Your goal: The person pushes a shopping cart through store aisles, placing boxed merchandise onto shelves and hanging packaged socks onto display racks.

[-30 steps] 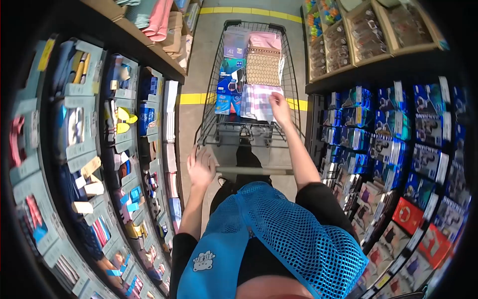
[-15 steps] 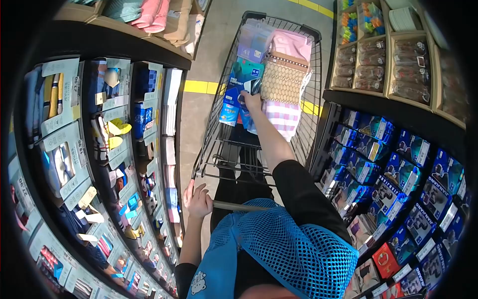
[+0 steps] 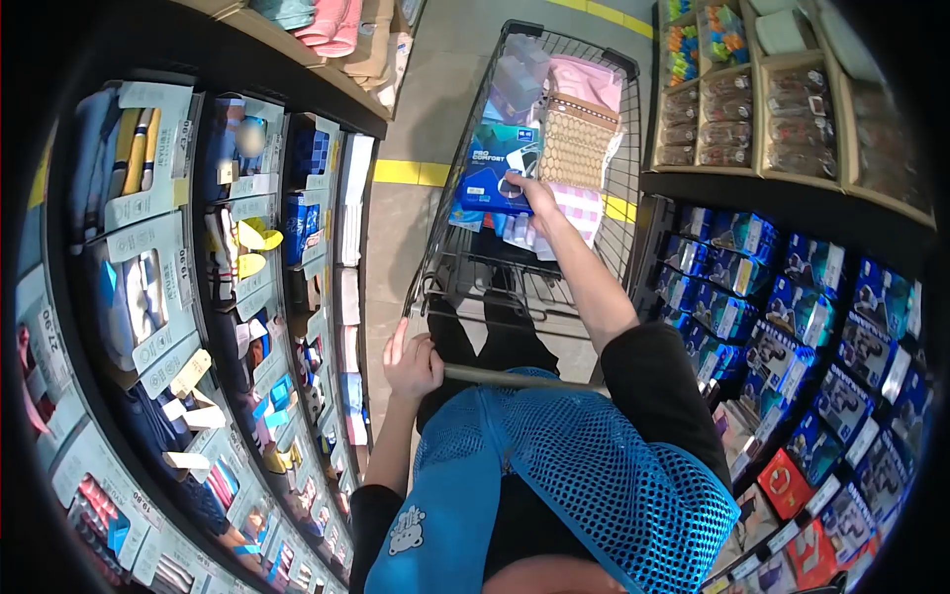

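My right hand (image 3: 532,198) is closed on the right edge of a blue and teal box (image 3: 487,176) inside a wire shopping cart (image 3: 633,148). Beside the box lie a tan patterned pack (image 3: 572,141), a pink folded cloth (image 3: 586,81) and a purple checked cloth (image 3: 582,210). A clear plastic container (image 3: 519,71) is in the cart's far left part. At the near left corner of the cart, my left hand (image 3: 412,364) has curled fingers by the left end of the handle bar (image 3: 495,377), with the index finger pointing forward.
Shelves of packaged socks and textiles (image 3: 139,297) stand close on the left. On the right are racks of blue boxes (image 3: 782,307), with wooden bins of brown packs (image 3: 797,119) above. Yellow floor tape (image 3: 408,172) crosses the aisle.
The blue box is raised and turned more to face the camera, with my right hand on it. My left hand's fingers have curled more. The view has shifted slightly.
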Motion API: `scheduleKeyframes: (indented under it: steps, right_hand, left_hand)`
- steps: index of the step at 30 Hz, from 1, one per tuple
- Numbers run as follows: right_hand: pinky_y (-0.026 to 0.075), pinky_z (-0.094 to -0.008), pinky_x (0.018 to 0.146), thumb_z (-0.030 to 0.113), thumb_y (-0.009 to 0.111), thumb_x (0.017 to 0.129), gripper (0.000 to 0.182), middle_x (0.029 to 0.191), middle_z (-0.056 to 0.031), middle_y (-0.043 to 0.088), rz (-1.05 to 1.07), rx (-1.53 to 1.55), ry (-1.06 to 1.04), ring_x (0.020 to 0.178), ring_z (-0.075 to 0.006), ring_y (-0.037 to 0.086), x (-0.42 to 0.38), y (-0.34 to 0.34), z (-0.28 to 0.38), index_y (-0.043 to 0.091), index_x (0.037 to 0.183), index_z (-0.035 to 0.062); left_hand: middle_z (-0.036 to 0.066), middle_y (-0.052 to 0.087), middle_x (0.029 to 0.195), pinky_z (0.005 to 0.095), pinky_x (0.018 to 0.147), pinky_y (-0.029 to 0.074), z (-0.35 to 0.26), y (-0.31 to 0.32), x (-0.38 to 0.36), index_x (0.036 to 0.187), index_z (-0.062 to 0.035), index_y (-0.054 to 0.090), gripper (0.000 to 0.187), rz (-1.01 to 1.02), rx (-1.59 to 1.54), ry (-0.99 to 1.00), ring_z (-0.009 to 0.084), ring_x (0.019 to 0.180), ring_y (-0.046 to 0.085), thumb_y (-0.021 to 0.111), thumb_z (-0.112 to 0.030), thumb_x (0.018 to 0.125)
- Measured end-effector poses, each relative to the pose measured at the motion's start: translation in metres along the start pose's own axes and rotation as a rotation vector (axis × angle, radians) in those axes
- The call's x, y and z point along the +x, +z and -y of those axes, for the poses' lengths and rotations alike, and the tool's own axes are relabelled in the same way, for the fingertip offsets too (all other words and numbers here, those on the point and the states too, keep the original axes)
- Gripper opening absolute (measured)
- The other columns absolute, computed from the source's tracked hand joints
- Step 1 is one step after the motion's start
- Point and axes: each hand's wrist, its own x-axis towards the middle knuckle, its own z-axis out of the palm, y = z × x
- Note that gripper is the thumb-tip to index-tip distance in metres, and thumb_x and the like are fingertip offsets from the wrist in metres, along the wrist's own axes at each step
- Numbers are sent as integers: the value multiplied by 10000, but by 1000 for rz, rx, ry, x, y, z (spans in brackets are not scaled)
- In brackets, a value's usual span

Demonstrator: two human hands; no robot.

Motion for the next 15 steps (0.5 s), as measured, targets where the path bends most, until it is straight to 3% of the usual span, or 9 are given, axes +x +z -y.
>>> scheduleKeyframes:
  steps: [4,6,8,10,11,13,14,15]
  right_hand:
    - [503,-260,642,227,705,759,332,830,-91,658,72,-164,-172,684,-143,626,-86,-4,15,608,955,-24]
    - [491,-296,789,238,736,729,610,1047,-153,610,-28,-198,-293,918,-192,609,-140,-1,23,466,1173,-80]
    - [468,-326,864,239,745,726,714,1140,-169,561,22,-63,-350,1020,-216,572,-198,6,29,379,1247,-84]
    - [496,-311,822,187,708,769,562,1082,-133,584,-62,9,-406,951,-186,596,-232,2,19,434,1210,-30]
    - [506,-296,800,191,699,778,551,1069,-120,587,-62,65,-436,926,-177,603,-260,9,18,434,1207,-31]
    - [508,-293,795,204,673,800,525,1062,-118,588,-30,147,-467,922,-167,602,-307,18,12,440,1203,-38]
    - [498,-299,817,198,669,802,536,1082,-129,581,-28,189,-466,945,-173,597,-322,19,3,428,1218,-39]
    - [507,-294,808,203,665,806,535,1078,-129,581,-39,215,-493,929,-165,600,-334,22,-4,430,1219,-42]
  left_hand:
    - [7,636,928,421,903,381,13,1,7,769,-105,632,97,-60,-58,35,283,1173,501,561,-131,708]
    - [26,635,927,475,926,370,25,7,14,794,-100,632,113,-71,-34,72,297,1180,492,568,-164,727]
    - [36,639,932,485,945,353,30,1,25,846,-92,634,137,-99,-96,137,301,1175,492,573,-178,758]
    - [68,636,983,498,972,330,21,-22,44,932,-66,635,194,-67,-149,25,327,1161,492,570,-186,794]
    - [104,606,1114,467,985,336,16,-42,56,1092,-30,594,315,-2,-322,-63,315,1170,488,558,-244,863]
    - [140,533,1242,410,982,355,15,-30,78,1264,-19,472,467,95,-1182,-276,278,1171,490,516,-329,917]
    - [157,477,1303,371,969,374,12,-38,91,1350,-18,351,550,182,-1448,-245,243,1163,490,470,-371,945]
    - [151,480,1291,389,957,389,2,-55,106,1375,-23,294,556,366,-1716,-332,243,1131,510,464,-341,952]
